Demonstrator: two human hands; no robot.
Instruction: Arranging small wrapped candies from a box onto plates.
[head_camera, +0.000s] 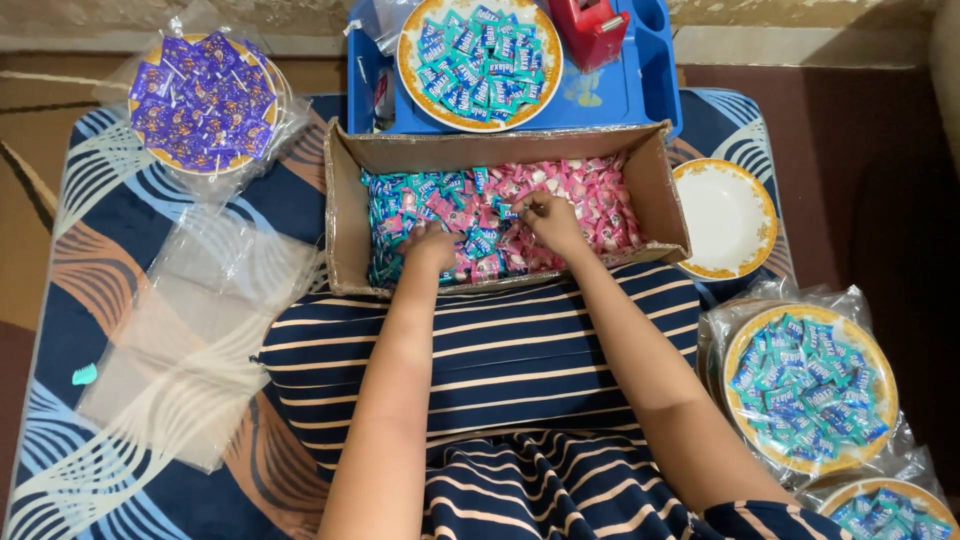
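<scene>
Both hands — left hand (432, 243), right hand (547, 217) — dig among candies (590, 195); cardboard box (345, 200).

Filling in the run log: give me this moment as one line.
left hand: in candy | right hand: pinching candy | cardboard box: teal and pink sweets

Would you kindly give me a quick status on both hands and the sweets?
Left hand buried in wrapped teal and pink candies. Right hand pinching one piece. Brown cardboard box unobstructed.
</scene>
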